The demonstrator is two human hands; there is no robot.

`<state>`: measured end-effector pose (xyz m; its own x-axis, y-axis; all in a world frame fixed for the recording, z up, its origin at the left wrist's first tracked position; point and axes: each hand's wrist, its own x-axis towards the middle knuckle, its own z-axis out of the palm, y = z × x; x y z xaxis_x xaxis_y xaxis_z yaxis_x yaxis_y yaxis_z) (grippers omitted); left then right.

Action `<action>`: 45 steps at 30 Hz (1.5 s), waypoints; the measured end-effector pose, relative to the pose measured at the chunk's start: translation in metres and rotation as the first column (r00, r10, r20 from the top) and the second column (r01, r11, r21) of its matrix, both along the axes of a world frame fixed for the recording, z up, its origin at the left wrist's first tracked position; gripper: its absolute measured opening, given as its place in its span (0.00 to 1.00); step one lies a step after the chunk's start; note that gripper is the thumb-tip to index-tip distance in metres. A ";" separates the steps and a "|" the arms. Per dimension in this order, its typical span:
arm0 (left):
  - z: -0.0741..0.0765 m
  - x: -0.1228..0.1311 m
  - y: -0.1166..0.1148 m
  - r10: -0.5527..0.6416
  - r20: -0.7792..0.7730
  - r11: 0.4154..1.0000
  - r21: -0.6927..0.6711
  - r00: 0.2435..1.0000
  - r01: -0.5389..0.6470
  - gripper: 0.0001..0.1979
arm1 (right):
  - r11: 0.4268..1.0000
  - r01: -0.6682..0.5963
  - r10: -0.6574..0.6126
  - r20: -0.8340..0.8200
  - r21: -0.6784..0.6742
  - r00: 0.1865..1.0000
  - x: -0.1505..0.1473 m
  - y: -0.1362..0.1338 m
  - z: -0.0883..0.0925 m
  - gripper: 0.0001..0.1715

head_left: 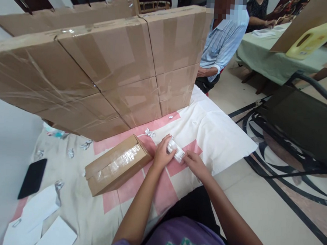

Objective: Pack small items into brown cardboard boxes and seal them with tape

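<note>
Standing far, a taped cardboard partition [114, 56] overlooks pink-and-white cloth [167, 198]; near, right of a brown carton [116, 167], the left hand [163, 152] curls round a small white box [176, 150], the right hand [194, 163] pinching its near end; gentle, even pressure should suit.

The bare left forearm [140, 206] is slanting far and rightward, the bare right forearm [226, 209] far and leftward. The bare left hand [161, 152] is gripping between its near thumb and far fingers; just rightward, the bare right hand [195, 164] is pinching, its fingertips pointing left.
</note>
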<state>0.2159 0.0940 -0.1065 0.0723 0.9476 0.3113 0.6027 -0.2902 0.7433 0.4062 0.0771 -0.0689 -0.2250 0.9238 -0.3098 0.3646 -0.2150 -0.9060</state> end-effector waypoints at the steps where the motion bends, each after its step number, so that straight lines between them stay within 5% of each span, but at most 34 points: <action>1: -0.001 -0.001 0.001 -0.008 0.002 1.000 0.001 1.000 0.008 0.29 | 1.000 0.002 -0.002 0.005 -0.003 1.000 0.000 0.000 -0.001 0.10; 9: -0.004 -0.008 0.001 -0.081 -0.005 0.997 -0.006 0.997 0.081 0.28 | 1.000 -0.002 0.002 0.017 0.010 1.000 0.000 -0.001 -0.006 0.11; 18: -0.006 -0.021 -0.001 -0.152 -0.208 0.987 -0.091 0.966 0.136 0.50 | 1.000 0.014 -0.014 -0.046 -0.011 0.999 -0.002 -0.002 0.000 0.10; 27: -0.017 0.008 -0.027 0.063 -0.186 0.998 -0.004 0.981 -0.065 0.63 | 1.000 0.009 -0.008 -0.057 0.009 0.998 -0.004 -0.005 0.005 0.10; 33: -0.015 0.037 -0.032 0.248 -0.117 0.968 0.067 0.962 -0.241 0.58 | 0.999 0.028 -0.028 -0.014 0.038 1.000 -0.004 -0.003 0.003 0.10; 45: -0.015 0.036 -0.028 0.249 -0.087 0.965 0.111 0.964 -0.239 0.51 | 0.999 0.043 -0.043 -0.056 -0.011 0.998 0.000 -0.004 -0.001 0.18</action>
<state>0.2514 0.0660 -0.1214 -0.1222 0.9052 0.4069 0.7338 -0.1937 0.6511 0.4061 0.0736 -0.0702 -0.2024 0.9299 -0.3071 0.3036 -0.2386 -0.9225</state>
